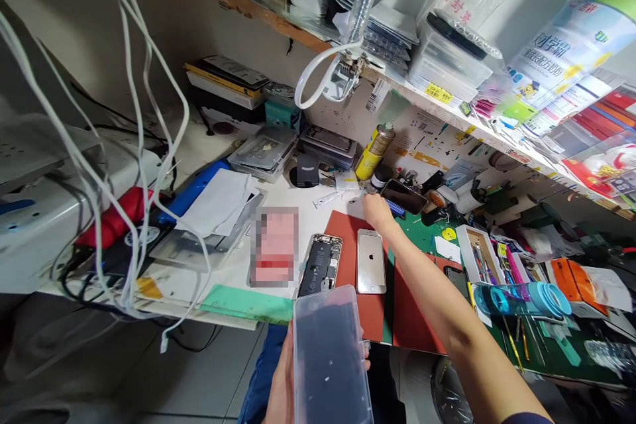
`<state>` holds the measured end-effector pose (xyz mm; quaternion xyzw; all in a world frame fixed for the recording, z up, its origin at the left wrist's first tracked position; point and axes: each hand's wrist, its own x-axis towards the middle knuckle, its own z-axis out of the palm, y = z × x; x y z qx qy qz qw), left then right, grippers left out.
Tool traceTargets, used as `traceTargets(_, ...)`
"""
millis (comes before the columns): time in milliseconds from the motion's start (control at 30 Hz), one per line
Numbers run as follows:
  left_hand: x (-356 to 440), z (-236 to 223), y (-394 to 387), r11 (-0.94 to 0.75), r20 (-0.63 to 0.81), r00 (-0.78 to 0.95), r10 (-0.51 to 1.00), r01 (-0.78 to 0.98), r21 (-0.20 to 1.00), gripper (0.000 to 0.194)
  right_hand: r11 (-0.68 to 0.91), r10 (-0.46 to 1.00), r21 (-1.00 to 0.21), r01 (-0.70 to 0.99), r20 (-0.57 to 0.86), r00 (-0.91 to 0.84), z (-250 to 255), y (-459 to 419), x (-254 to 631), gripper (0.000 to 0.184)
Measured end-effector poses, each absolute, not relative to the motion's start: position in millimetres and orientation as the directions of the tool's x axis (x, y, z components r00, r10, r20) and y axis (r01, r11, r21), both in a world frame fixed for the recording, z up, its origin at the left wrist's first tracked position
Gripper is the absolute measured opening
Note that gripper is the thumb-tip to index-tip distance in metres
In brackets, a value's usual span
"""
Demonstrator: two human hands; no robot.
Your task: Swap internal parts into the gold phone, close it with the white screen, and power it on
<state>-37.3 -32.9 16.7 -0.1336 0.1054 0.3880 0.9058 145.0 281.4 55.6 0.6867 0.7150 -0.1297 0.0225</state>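
My left hand (pixel 282 371) is closed around a long translucent plastic box (pixel 330 351) with a dark inside, held in front of the desk edge. Stretched across the desk, my right hand (pixel 376 211) has its fingers curled down beside a dark phone (pixel 405 196) and near a small dark jar (pixel 381 176); whatever it grips is hidden. An opened phone (pixel 322 262) with battery and inner parts exposed lies just beyond the box. A silver phone back (pixel 371 258) with an apple logo rests on the red mat (pixel 342 225) below my right forearm.
A blurred-out pink screen (pixel 274 245) lies left of the opened phone. A yellow spray can (pixel 375 151) stands at the back under the shelf (pixel 397 86). White cables (pixel 139 79) hang at left. Tools and a blue bottle (pixel 521 298) crowd the right side.
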Motion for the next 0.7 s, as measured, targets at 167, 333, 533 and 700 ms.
traceTargets(167,-41,14,-36,0.652,-0.324,0.667,0.671,-0.739,-0.172,0.087,-0.018,0.971,-0.299,0.954,-0.233,-0.055,67,280,142,0.038)
traceTargets(333,-43,7,-35,0.585,-0.320,0.598,0.735,-0.798,-0.148,0.079,0.006,0.968,-0.597,0.802,-0.199,-0.156,99,227,155,0.024)
traceTargets(533,-38,16,-28,0.532,-0.256,0.541,0.801,-0.840,-0.109,0.082,-0.075,0.941,-0.872,0.483,-0.222,-0.255,116,63,177,0.036)
traceTargets(700,-28,26,-24,0.573,-0.220,0.564,0.796,-0.819,-0.028,0.090,-0.444,0.892,-0.890,-0.099,-0.429,-0.143,103,-31,179,0.039)
